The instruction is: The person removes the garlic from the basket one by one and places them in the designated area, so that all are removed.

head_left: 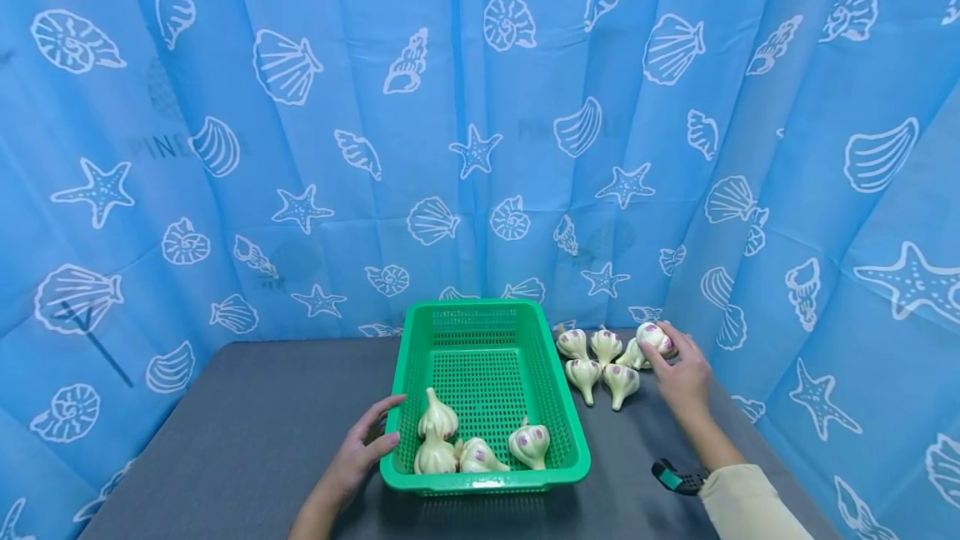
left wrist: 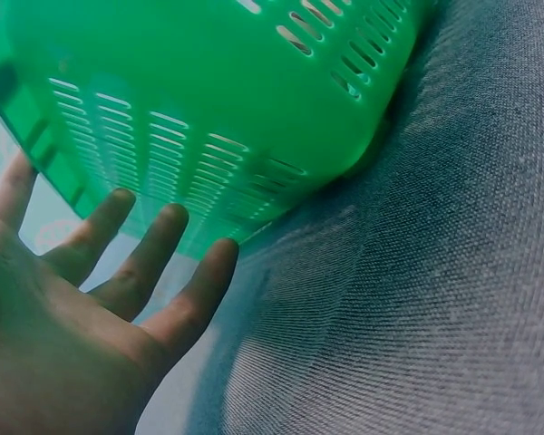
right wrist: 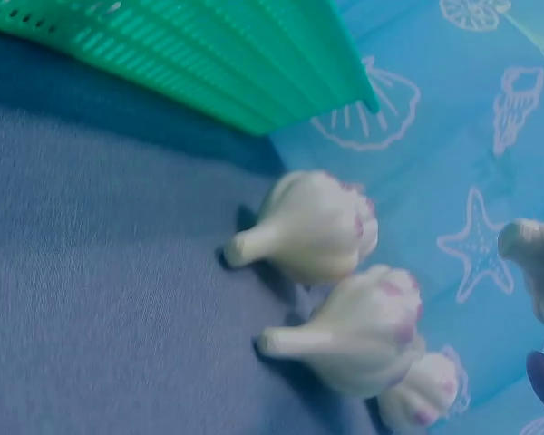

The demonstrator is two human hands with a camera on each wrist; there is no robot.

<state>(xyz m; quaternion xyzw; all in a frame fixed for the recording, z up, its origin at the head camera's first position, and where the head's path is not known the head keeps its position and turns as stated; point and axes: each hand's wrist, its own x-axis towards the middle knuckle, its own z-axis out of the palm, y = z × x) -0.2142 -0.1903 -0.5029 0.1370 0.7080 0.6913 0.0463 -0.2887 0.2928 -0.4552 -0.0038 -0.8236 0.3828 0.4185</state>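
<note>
My left hand (head_left: 356, 452) is at the left wall of a green plastic basket (head_left: 489, 478), thumb and fingers spread. In the left wrist view its fingers (left wrist: 145, 263) extend along the slotted outer wall. Inside the basket, several garlic bulbs (head_left: 529, 445) lie toward the near end. Right of the basket, my right hand (head_left: 686, 375) pinches a garlic bulb (head_left: 655, 340) above the others. The right wrist view catches only part of that held bulb (right wrist: 537, 272) and a fingertip at its edge. More garlic bulbs (head_left: 582, 375) sit grouped on the table beside the basket.
A dark grey cloth covers the table (head_left: 247, 432). Blue curtains (head_left: 465, 157) with white shell and starfish prints hang behind it and along both sides. A black and teal strap (head_left: 677, 477) is at my right wrist.
</note>
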